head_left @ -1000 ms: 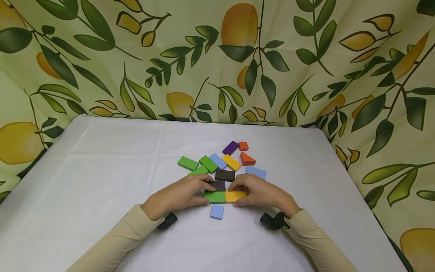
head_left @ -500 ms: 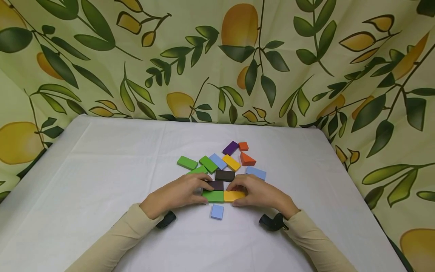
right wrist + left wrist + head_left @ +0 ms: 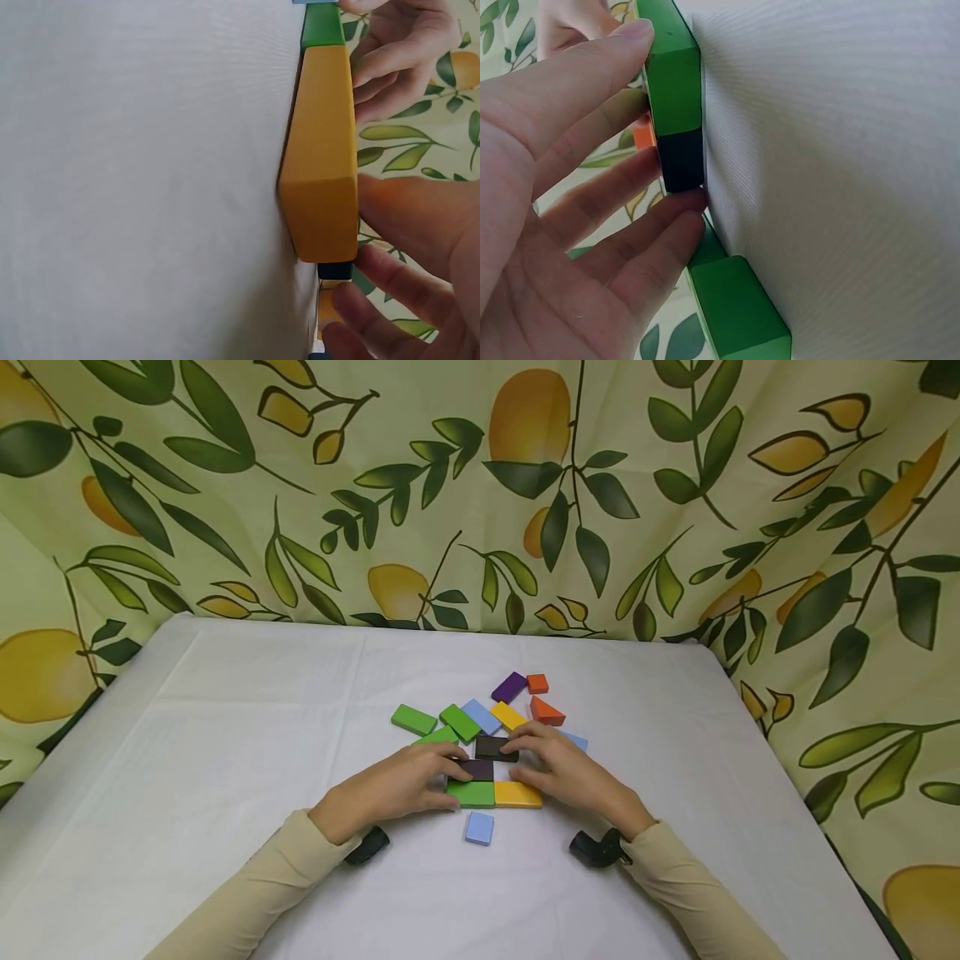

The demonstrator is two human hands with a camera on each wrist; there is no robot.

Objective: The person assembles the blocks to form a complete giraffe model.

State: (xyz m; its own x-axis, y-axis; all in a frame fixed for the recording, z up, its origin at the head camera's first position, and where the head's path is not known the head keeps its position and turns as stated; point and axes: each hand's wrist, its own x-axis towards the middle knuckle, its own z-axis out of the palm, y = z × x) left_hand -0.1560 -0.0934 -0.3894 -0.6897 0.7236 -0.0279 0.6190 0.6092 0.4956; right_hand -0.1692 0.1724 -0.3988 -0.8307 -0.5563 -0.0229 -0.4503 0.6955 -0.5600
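A green block [image 3: 471, 794] and a yellow block [image 3: 518, 794] lie end to end on the white cloth, with a dark purple block [image 3: 477, 770] flat against the green one's far side. My left hand [image 3: 397, 783] spans these green and dark purple blocks; its thumb [image 3: 607, 64] is on the green block and fingertips touch the dark end. My right hand [image 3: 570, 774] is off the yellow block, fingers spread over the right end of a black block [image 3: 491, 748]. Its thumb [image 3: 397, 214] is apart from the fingers. A small light blue block [image 3: 479, 828] lies nearer me.
Behind the hands lie several loose blocks: green [image 3: 414, 719], light blue [image 3: 480, 716], yellow [image 3: 507, 716], purple [image 3: 509, 687], a red-orange triangle [image 3: 547, 711] and a small red-orange block [image 3: 537, 683]. A leaf-patterned curtain [image 3: 450, 485] hangs behind the table.
The green, yellow and dark purple blocks shifted slightly left. Then my right hand let go of the yellow block and moved away from me to the black block. My left hand stays in place.
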